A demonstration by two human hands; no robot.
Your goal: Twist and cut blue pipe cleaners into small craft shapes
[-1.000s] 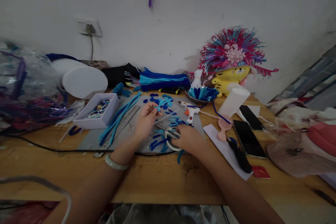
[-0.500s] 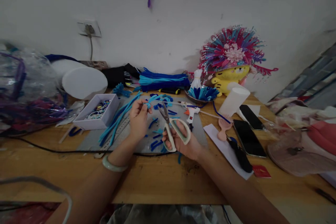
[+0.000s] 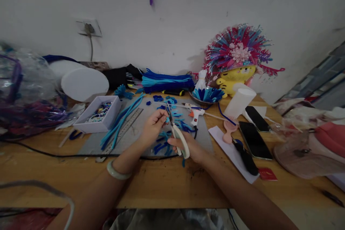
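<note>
My right hand grips white-handled scissors, whose blades point up and left toward my left hand. My left hand pinches a small light-blue pipe-cleaner piece right at the scissor blades. Both hands hover over a grey cutting mat strewn with several short blue pipe-cleaner pieces. A pale bangle circles my left wrist.
Long blue pipe cleaners and a metal ruler lie left of the hands beside a white bead box. A glue gun, pink comb, two phones, a white cup and a tiger toy with headdress stand to the right.
My right hand picked the scissors up off the mat, then brought the blades to the piece held in my left hand, which has moved back toward the middle.
</note>
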